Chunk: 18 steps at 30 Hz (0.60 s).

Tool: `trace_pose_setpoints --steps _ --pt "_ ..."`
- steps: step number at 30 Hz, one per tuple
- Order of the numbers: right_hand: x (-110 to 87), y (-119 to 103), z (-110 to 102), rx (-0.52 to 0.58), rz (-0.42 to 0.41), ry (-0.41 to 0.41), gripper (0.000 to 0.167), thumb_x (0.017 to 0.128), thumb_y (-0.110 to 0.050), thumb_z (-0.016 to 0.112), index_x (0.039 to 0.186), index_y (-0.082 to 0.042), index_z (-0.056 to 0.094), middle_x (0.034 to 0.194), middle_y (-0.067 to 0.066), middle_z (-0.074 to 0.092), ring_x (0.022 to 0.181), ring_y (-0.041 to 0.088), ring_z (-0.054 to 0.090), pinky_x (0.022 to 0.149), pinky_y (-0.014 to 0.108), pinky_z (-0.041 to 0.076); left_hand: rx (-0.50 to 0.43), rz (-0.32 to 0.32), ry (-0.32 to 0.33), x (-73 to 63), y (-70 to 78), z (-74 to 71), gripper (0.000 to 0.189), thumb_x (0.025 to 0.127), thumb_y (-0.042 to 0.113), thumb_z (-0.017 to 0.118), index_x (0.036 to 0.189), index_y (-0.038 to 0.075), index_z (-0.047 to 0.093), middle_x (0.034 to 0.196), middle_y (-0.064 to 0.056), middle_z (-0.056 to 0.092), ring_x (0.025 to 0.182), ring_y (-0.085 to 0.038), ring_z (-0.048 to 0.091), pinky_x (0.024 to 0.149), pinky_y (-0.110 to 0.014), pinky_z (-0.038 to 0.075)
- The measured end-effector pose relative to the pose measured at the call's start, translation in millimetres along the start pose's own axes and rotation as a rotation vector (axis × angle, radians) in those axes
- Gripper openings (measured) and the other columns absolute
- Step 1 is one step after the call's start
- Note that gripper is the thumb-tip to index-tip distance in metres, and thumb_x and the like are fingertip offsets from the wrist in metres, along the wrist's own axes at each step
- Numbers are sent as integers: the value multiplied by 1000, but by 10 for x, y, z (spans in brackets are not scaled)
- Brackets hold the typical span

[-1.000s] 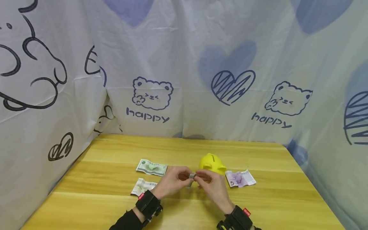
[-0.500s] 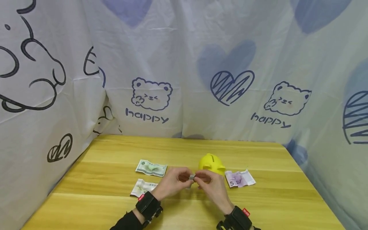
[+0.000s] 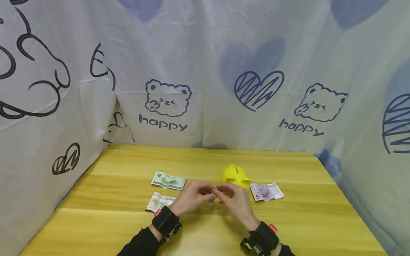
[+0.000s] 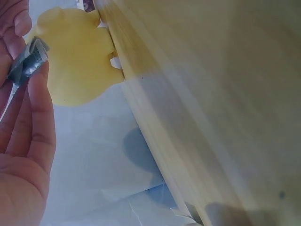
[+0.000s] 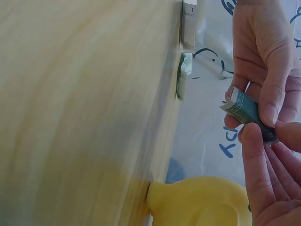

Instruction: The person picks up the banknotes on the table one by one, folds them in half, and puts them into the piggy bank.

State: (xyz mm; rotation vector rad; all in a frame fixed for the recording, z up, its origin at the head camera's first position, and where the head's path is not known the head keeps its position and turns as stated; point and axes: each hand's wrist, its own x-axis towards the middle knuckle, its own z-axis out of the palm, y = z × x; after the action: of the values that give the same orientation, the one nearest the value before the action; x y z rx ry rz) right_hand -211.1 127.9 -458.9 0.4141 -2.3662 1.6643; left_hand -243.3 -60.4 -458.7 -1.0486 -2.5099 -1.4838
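Observation:
In front of my chest, both hands meet over a small folded greenish banknote (image 5: 248, 109), seen closely in the right wrist view as a narrow, layered strip. My left hand (image 3: 193, 195) pinches it between thumb and fingers. From the other side, my right hand (image 3: 237, 201) pinches its opposite end with thumb and fingertips. In the left wrist view the folded banknote (image 4: 29, 60) shows a dark green printed face. Just beyond the hands stands a yellow piggy bank (image 3: 235, 174) with a slot on top, its lower front partly hidden by my right hand.
A green banknote (image 3: 168, 180) and a pale banknote (image 3: 157, 202) lie creased on the wooden table (image 3: 307, 220) left of the hands. A purple banknote marked 5 (image 3: 267, 192) lies right of the piggy bank. A printed cloth (image 3: 211, 106) hangs behind the table.
The head view has tilted slightly, so the table and everything on it appear higher. Both hands stay together at the banknote, with a small shift of the fingertips around it.

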Motion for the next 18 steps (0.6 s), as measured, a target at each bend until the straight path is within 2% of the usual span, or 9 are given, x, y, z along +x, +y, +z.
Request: trace_pose_setpoints --steps 4,11,18 --pt "3 0 -8 0 -10 -14 16 86 -11 75 102 -9 74 93 10 76 76 15 73 61 35 59 14 12 3 8 0 1 11 87 13 75 97 16 75 91 3 75 78 -5 68 71 -25 56" --pt "5 37 -14 8 -63 -22 19 86 -13 76 102 -5 73 93 14 75 77 19 73 60 31 59 5 -1 11 11 7 1 9 86 13 76 93 17 72 87 4 73 76 -4 67 70 -24 56" --pt "6 30 -23 -20 -70 -15 18 87 -15 75 102 -7 74 92 10 76 76 14 72 58 26 58 -13 25 19 9 -1 10 10 86 12 76 93 17 74 88 3 74 76 -4 68 70 -24 56"
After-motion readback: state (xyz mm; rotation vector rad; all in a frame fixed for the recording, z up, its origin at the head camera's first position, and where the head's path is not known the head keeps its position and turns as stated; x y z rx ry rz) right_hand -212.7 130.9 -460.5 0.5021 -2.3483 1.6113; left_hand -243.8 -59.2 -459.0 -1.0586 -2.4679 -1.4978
